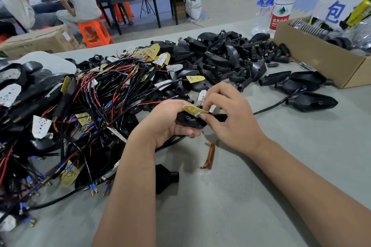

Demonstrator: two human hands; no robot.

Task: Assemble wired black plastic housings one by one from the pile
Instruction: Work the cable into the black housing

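Observation:
My left hand (168,120) grips a black plastic housing (189,120) at the middle of the table, fingers curled under it. A small yellow circuit board (193,110) lies tilted on top of the housing. My right hand (226,114) pinches that board at its right end with thumb and fingertips. A black cable (269,107) runs from the housing to the right. A big pile of wired boards and black housings (112,90) spreads over the left and far side of the table.
Three finished housings (297,86) lie to the right. A cardboard box (321,60) of parts stands at the far right, two water bottles (279,2) behind it. An orange lens (209,155) and a black cap (165,178) lie near my forearms. People sit at a far table.

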